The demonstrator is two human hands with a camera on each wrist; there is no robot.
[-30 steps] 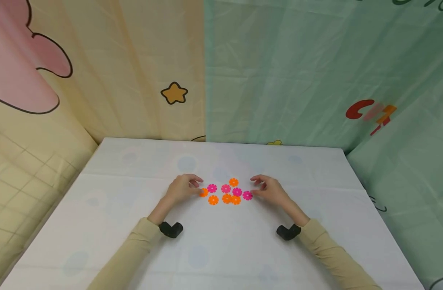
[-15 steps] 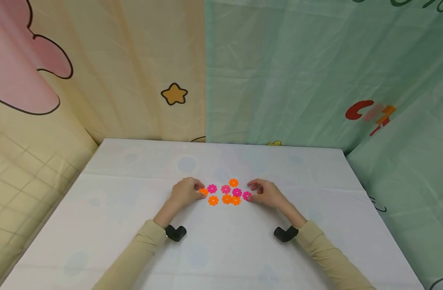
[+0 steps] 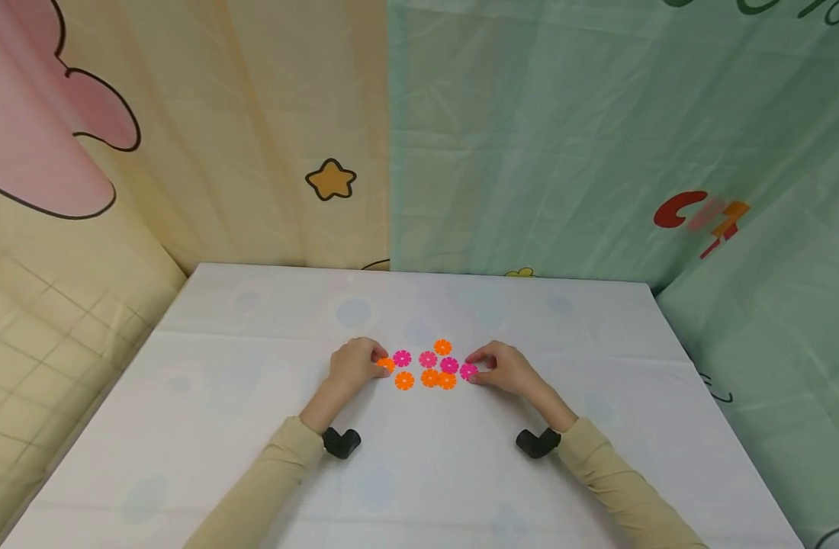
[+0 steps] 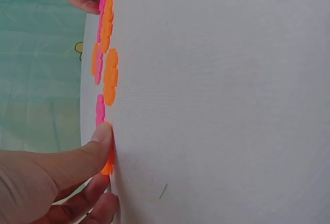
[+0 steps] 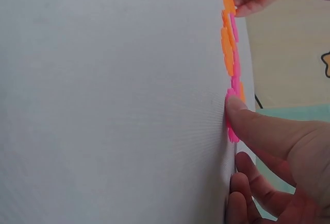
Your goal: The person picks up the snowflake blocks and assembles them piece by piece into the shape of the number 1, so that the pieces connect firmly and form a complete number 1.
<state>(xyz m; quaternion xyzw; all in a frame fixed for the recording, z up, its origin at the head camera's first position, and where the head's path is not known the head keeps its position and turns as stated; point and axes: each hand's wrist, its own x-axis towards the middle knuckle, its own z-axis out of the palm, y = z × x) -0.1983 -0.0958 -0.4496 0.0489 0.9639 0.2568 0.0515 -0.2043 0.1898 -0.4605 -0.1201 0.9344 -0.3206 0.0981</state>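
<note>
2 hands (image 3: 354, 364) (image 3: 507, 367) angled inward, left pinching orange disc (image 3: 388, 364), right pinching pink disc (image 3: 468, 371)

"What pose did you have from afar?"
"I had the left arm (image 3: 261, 480) and right arm (image 3: 618, 480) slanted inward, the left hand (image 3: 354, 363) and right hand (image 3: 510, 368) apart but facing, thumb and fingers of each set in a pinch."
</note>
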